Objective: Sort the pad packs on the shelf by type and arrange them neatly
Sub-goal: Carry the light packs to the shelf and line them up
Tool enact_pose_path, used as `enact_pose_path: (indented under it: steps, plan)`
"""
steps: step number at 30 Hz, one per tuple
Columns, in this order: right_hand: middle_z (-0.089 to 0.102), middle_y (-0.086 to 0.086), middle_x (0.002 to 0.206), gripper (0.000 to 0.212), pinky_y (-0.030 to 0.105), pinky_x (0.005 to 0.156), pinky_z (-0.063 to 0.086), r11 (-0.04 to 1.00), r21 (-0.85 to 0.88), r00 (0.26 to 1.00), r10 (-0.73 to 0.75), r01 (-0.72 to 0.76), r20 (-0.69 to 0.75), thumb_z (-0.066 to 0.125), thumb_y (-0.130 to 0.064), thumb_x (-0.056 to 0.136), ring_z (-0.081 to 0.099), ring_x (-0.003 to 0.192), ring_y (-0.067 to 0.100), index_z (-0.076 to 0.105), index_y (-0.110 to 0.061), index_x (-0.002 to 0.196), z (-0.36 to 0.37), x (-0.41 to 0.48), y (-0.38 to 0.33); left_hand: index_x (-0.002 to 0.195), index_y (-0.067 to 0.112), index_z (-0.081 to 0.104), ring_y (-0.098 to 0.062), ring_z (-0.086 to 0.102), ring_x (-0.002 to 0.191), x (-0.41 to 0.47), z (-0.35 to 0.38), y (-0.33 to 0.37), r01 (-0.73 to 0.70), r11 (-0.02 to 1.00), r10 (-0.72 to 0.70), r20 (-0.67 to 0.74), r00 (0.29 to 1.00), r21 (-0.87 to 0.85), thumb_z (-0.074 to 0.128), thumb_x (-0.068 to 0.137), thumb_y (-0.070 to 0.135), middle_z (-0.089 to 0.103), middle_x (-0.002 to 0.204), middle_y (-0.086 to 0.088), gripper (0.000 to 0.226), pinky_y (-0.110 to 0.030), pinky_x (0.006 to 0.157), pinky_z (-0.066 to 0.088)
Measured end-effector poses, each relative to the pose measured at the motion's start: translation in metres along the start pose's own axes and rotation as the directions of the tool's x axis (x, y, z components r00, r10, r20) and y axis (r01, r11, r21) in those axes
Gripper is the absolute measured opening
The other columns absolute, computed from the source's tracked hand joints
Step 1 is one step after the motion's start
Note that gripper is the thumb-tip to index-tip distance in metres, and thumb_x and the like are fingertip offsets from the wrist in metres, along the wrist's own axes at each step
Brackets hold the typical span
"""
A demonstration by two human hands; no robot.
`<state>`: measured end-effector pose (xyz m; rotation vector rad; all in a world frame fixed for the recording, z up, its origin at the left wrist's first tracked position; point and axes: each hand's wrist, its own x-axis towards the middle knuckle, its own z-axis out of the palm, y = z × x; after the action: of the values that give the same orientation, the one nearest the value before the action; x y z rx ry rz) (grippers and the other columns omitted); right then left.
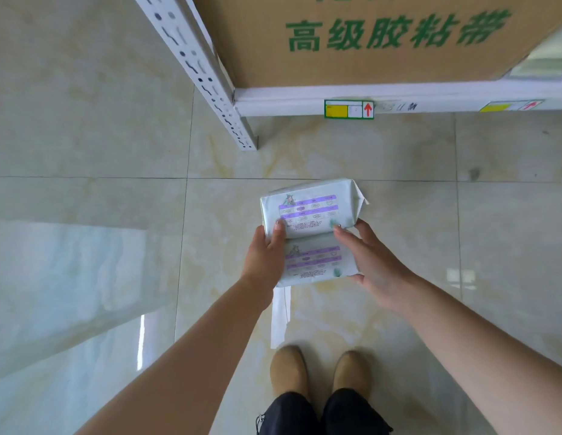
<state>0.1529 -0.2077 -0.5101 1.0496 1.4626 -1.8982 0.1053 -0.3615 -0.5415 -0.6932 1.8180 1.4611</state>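
The left hand (265,255) grips the left edge of two pad packs, its thumb pressing on top of the upper pack (314,208); its other fingers are hidden beneath. The right hand (372,265) holds the right edge of the lower pack (317,265), with the thumb laid across the top so that its tip touches the upper pack, and the fingers curled under. The packs lie flat, edge to edge and a little overlapped, and are carried in the air above the floor (85,152), in front of the shelf (304,98) but not yet on it. Both show the same purple printed table, so I judge they are one type and belong together.

To do this step well, first square the two packs into one even stack, then keep both hands tight so the smooth wrapping does not slide. The lowest shelf level seen here carries a large cardboard box (367,42), so the place for the packs must be elsewhere; it is not visible
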Motion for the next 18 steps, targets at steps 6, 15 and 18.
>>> enact_pose_path:
  steps: [6,15,18]
  plan:
    - [0.063,-0.012,0.108,0.027,0.023,0.067,0.044,0.993,-0.048,0.994,-0.11,0.11,0.003,0.048,-0.037,0.093,0.061,0.095,0.003,0.044,-0.035,0.12,-0.003,-0.078,-0.078,0.089,0.027,0.052,-0.024,0.065,0.098,-0.076,0.004,0.087,-0.075,0.997,0.075,0.003,0.997,-0.03,0.042,0.095,0.044,0.063,0.1,-0.001,0.021,-0.048,0.091,0.052]
    - [0.057,-0.012,0.124,0.031,0.031,0.082,0.043,0.975,-0.05,0.976,-0.218,0.218,0.011,0.049,-0.038,0.092,0.056,0.111,0.007,0.044,-0.038,0.122,-0.002,-0.204,-0.174,0.102,0.027,0.051,-0.019,0.062,0.098,-0.191,0.004,0.199,-0.2,0.98,0.2,0.01,0.98,0.015,0.038,0.096,0.044,0.062,0.106,0.001,0.023,-0.037,0.085,0.052]
    - [0.056,-0.01,0.126,0.03,0.028,0.077,0.047,0.973,-0.029,0.973,-0.23,0.23,0.008,0.05,-0.038,0.091,0.057,0.11,0.007,0.044,-0.038,0.121,-0.001,-0.248,-0.198,0.105,0.029,0.047,-0.01,0.059,0.085,-0.234,0.005,0.229,-0.232,0.972,0.232,0.009,0.973,0.026,0.035,0.097,0.042,0.059,0.095,0.007,0.019,-0.025,0.068,0.047]
